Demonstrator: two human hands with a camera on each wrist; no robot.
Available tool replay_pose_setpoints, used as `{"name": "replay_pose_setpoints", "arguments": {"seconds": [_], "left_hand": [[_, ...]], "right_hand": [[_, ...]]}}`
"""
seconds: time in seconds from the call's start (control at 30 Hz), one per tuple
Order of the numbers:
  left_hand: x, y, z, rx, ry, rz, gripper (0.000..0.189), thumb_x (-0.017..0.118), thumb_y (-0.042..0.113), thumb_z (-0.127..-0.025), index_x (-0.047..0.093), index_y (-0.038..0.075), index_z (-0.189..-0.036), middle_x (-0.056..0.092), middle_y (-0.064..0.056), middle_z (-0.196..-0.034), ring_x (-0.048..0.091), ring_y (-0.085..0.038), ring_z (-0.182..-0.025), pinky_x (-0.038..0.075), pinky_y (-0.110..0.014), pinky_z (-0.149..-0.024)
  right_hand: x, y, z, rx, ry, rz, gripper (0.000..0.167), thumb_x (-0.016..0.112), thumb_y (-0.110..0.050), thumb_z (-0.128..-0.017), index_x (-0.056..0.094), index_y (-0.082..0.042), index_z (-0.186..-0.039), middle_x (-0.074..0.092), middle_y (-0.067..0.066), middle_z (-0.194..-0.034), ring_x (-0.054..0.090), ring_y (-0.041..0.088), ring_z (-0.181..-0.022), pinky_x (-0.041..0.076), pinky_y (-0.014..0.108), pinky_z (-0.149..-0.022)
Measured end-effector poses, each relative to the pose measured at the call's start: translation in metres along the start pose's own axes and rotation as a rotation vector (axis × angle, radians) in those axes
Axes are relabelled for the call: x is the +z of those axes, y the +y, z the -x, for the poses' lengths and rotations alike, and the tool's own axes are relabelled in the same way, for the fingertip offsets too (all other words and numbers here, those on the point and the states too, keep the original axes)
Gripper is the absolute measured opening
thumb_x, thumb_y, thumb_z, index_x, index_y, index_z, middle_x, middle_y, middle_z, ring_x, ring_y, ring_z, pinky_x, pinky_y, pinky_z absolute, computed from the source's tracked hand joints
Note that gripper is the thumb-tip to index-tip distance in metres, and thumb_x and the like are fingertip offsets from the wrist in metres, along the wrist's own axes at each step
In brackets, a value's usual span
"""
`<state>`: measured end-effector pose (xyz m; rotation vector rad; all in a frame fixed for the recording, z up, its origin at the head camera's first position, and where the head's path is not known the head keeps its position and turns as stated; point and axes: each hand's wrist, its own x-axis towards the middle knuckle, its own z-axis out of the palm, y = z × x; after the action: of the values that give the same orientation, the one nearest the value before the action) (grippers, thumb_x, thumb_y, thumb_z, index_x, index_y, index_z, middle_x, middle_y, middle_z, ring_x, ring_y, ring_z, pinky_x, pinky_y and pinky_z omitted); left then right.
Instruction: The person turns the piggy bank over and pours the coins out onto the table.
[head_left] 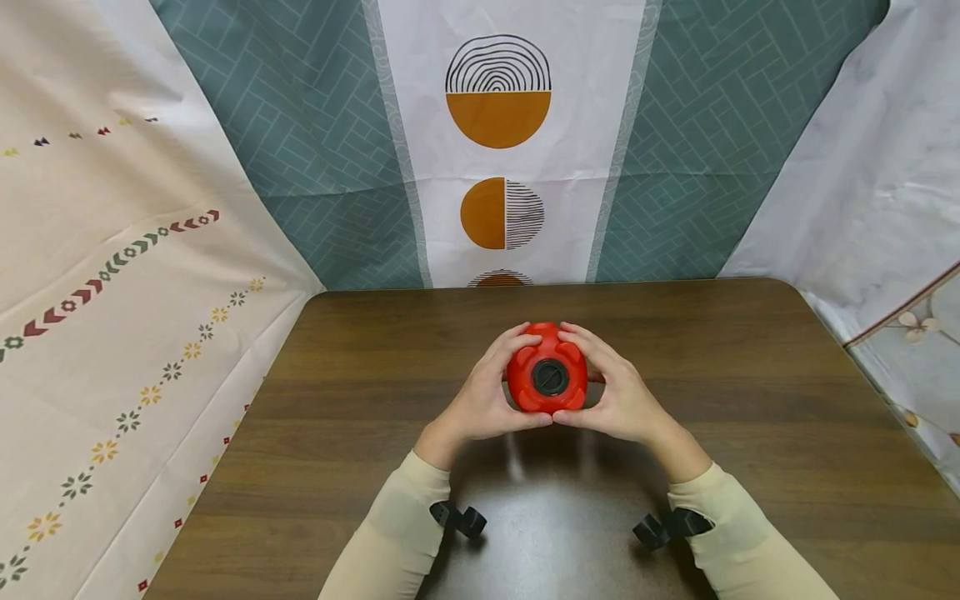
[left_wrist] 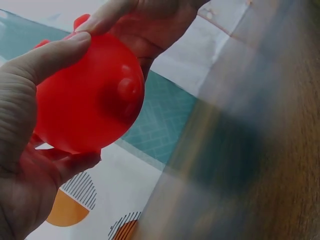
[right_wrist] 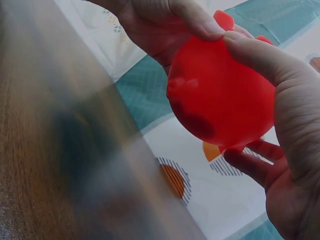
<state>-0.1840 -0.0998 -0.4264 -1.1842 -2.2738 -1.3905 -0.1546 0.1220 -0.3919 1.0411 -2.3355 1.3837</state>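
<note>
Both hands hold a round red piggy bank up over the table. Its underside faces up, showing short rounded feet and a black slotted stopper at the centre. My left hand grips the left side and my right hand the right, fingers curved over the far side. The thumbs meet at the near edge. In the left wrist view the smooth red body has a small round bump on its side. The stopper is hidden from both wrist views.
A brown wooden table lies beneath, its far edge against a patterned teal and white cloth. Pale cloths hang at either side. Small black cameras are strapped to both wrists.
</note>
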Motion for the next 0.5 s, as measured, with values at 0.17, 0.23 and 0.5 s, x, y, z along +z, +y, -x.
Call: {"name": "replay_pose_setpoints", "arguments": {"seconds": [0.17, 0.23, 0.5], "left_hand": [[0.001, -0.001, 0.001, -0.021, 0.015, 0.013, 0.087, 0.088, 0.021, -0.067, 0.039, 0.019, -0.14, 0.031, -0.007, -0.149, 0.036, -0.02, -0.133, 0.051, -0.032, -0.091], [0.002, -0.001, 0.001, -0.031, 0.02, 0.025, 0.087, 0.088, 0.02, -0.067, 0.04, 0.019, -0.14, 0.031, -0.008, -0.149, 0.038, -0.02, -0.13, 0.053, -0.031, -0.088], [-0.003, 0.017, -0.002, -0.053, 0.016, 0.028, 0.084, 0.087, 0.013, -0.069, 0.04, 0.011, -0.139, 0.031, -0.015, -0.149, 0.044, -0.025, -0.126, 0.053, -0.032, -0.086]], "right_hand": [[0.001, 0.001, 0.0, -0.006, 0.001, -0.003, 0.087, 0.088, -0.006, -0.064, 0.043, 0.001, -0.139, 0.037, 0.023, -0.146, 0.054, 0.03, -0.118, 0.056, 0.041, -0.078], [0.001, 0.002, 0.0, -0.007, 0.004, 0.0, 0.088, 0.088, -0.006, -0.064, 0.043, 0.001, -0.14, 0.036, 0.023, -0.146, 0.054, 0.03, -0.117, 0.056, 0.041, -0.079], [0.001, 0.003, 0.0, 0.016, -0.003, 0.004, 0.091, 0.087, -0.007, -0.066, 0.039, 0.0, -0.143, 0.034, 0.02, -0.149, 0.052, 0.03, -0.121, 0.054, 0.044, -0.083]]}}
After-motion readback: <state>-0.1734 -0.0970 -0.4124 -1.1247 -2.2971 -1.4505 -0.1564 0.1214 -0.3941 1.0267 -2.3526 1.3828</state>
